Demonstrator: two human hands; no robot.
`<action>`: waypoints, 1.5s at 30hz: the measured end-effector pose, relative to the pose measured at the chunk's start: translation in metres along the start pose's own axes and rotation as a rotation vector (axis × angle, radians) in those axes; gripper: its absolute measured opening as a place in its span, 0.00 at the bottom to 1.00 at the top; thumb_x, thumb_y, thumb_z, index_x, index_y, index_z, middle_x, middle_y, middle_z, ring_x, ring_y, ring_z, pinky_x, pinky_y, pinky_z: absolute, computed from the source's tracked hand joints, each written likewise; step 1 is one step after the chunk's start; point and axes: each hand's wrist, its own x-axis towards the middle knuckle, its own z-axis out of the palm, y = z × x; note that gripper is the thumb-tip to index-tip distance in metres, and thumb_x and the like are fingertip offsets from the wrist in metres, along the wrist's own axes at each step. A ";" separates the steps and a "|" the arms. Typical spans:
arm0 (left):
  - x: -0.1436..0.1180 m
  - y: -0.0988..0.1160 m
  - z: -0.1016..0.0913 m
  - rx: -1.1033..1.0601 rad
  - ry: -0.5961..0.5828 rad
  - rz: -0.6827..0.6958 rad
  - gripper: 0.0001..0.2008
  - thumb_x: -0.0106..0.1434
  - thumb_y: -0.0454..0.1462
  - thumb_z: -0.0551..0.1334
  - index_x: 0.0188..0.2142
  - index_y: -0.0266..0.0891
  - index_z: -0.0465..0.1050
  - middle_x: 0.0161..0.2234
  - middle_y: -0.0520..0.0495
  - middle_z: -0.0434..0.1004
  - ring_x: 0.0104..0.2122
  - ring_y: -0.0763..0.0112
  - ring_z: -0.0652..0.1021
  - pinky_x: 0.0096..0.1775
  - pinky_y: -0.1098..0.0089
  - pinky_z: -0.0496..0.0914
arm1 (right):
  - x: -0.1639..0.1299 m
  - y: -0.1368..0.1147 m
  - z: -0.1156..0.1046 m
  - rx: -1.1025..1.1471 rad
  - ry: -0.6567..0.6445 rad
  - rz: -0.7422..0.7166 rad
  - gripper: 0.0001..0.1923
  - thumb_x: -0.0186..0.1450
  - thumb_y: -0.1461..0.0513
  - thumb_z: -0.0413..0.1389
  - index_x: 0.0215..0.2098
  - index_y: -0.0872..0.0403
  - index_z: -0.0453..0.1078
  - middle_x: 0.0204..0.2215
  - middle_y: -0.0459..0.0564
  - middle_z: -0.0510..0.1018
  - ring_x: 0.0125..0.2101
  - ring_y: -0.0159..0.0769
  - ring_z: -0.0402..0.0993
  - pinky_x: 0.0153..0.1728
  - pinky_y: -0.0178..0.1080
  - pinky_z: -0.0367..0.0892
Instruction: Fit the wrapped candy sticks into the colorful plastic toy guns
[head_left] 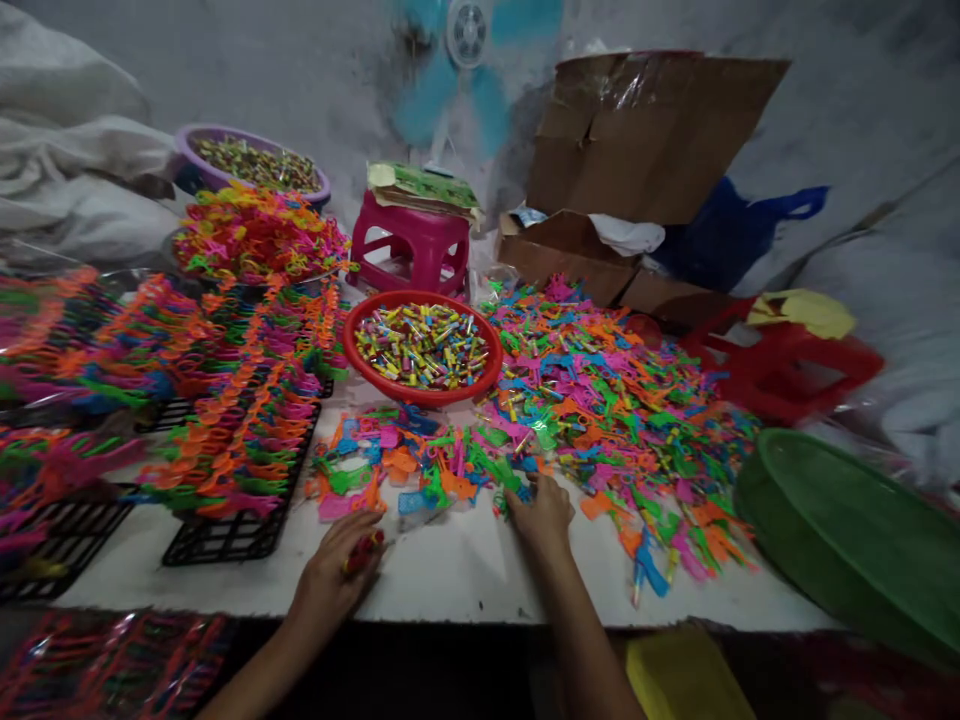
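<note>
A: What does the left hand [337, 570] hold?

B: Its fingers are curled closed on a small red piece [365, 550], smooth plastic I think; its exact shape is too small to make out.

A: And the right hand [541, 512]?

B: It rests palm down, fingertips pressed into the near edge of the pile of thin flat plastic pieces [600, 420] in orange, pink, green and blue. If it pinches one, I cannot tell; the fingers hide it.

A: What lies beyond the hands?

B: A round red bowl [421, 388] full of little tube-like parts. Left of the left hand, black wire racks [232, 535] carry hanging rows of pieces. Right of the right hand a green tub [847, 540] is cut off by the frame.
</note>
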 end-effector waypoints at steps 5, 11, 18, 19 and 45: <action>0.009 0.012 0.002 -0.144 -0.040 -0.082 0.08 0.57 0.38 0.57 0.36 0.40 0.71 0.38 0.46 0.77 0.39 0.66 0.75 0.41 0.68 0.69 | -0.014 0.004 -0.004 0.030 -0.012 -0.016 0.17 0.47 0.53 0.58 0.31 0.55 0.70 0.43 0.57 0.68 0.45 0.52 0.60 0.43 0.48 0.55; 0.016 0.033 0.002 -0.370 -0.262 -0.290 0.11 0.57 0.42 0.56 0.35 0.39 0.71 0.32 0.48 0.78 0.32 0.69 0.77 0.34 0.73 0.70 | -0.009 0.008 -0.037 0.590 0.090 -0.024 0.11 0.50 0.56 0.56 0.24 0.55 0.63 0.22 0.46 0.69 0.26 0.35 0.65 0.29 0.37 0.61; 0.045 0.067 0.004 -0.650 -0.250 -0.343 0.10 0.53 0.42 0.61 0.31 0.38 0.71 0.40 0.43 0.74 0.42 0.62 0.73 0.45 0.63 0.67 | -0.041 -0.044 -0.085 0.732 -0.489 -0.415 0.09 0.54 0.59 0.58 0.33 0.53 0.72 0.28 0.46 0.75 0.28 0.33 0.70 0.30 0.35 0.64; 0.047 0.071 0.006 -0.717 -0.304 -0.384 0.11 0.51 0.42 0.62 0.30 0.37 0.70 0.35 0.45 0.75 0.36 0.64 0.75 0.40 0.65 0.70 | -0.046 -0.052 -0.084 0.750 -0.557 -0.456 0.10 0.54 0.59 0.58 0.35 0.52 0.72 0.29 0.46 0.76 0.29 0.33 0.70 0.32 0.35 0.65; 0.025 0.062 0.009 -0.629 -0.154 -0.586 0.15 0.50 0.42 0.63 0.36 0.36 0.72 0.27 0.49 0.76 0.21 0.74 0.73 0.21 0.76 0.67 | -0.093 -0.097 -0.016 1.104 -0.384 -0.075 0.14 0.57 0.54 0.52 0.23 0.56 0.60 0.18 0.41 0.60 0.19 0.26 0.56 0.20 0.30 0.56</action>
